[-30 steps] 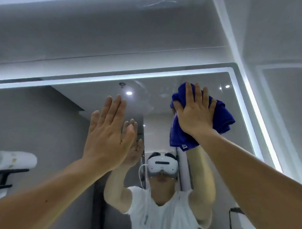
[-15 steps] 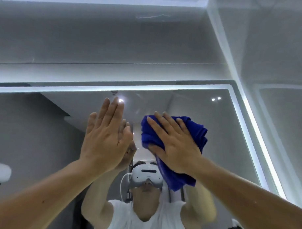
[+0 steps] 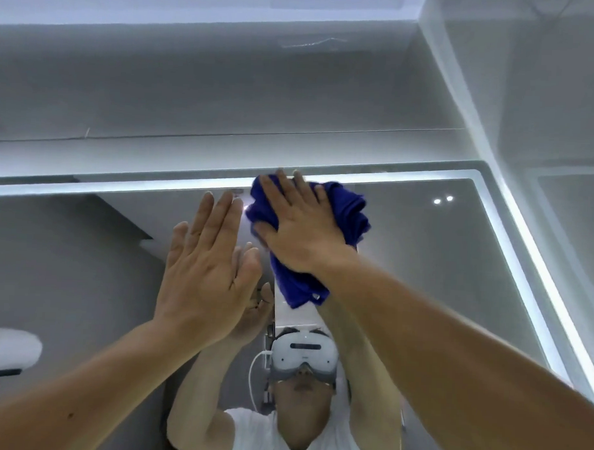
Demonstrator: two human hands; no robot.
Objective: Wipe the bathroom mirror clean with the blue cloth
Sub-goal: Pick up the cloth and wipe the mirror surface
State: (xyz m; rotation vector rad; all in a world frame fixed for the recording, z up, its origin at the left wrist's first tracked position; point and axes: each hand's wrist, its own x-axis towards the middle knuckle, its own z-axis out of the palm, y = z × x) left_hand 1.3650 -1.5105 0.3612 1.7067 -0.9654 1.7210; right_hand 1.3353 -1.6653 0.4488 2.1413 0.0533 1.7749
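place: home bathroom | large wall mirror (image 3: 422, 263) edged by a glowing white light strip (image 3: 526, 266) | pale grey wall (image 3: 226, 87) above | reflected at left: rolled white towel (image 3: 8, 349) on a dark shelf (image 3: 1, 372)

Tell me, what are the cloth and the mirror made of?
Cloth: probably microfibre or terry, matte and fuzzy; it bunches in soft folds under the right hand. Mirror: glass, smooth and glossy; it gives a sharp reflection.

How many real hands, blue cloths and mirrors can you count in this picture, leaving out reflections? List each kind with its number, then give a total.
hands: 2 (left hand, right hand)
blue cloth: 1
mirror: 1
Total: 4
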